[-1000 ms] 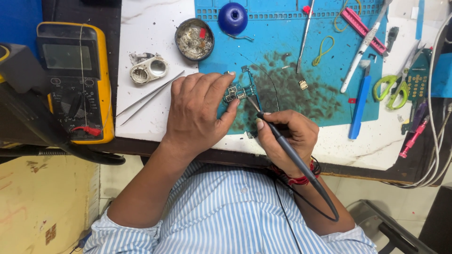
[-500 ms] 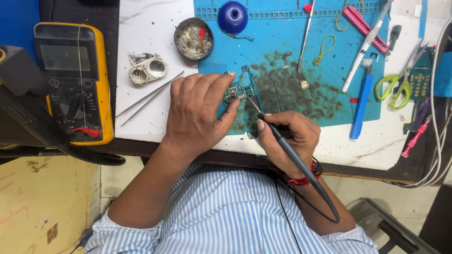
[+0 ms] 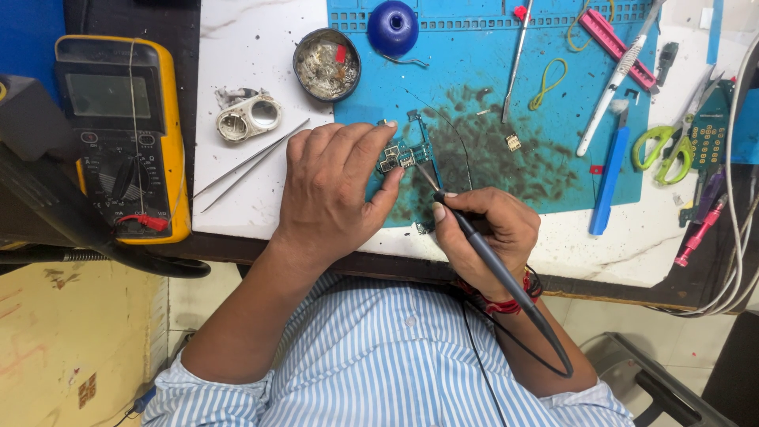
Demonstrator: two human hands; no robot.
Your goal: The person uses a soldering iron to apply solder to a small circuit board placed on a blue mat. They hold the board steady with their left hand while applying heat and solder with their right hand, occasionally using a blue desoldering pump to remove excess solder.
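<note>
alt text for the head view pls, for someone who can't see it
Seen from above, a left hand steadies a small circuit board on a blue work mat while the right hand holds a soldering iron, tip at the board. A yellow multimeter and tweezers lie left.

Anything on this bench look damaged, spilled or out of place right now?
The blue mat carries a wide dark, sooty stain right around the small circuit board that the left hand pins down and the right hand works with a soldering iron. Tweezers lie loose beside the mat.
</note>
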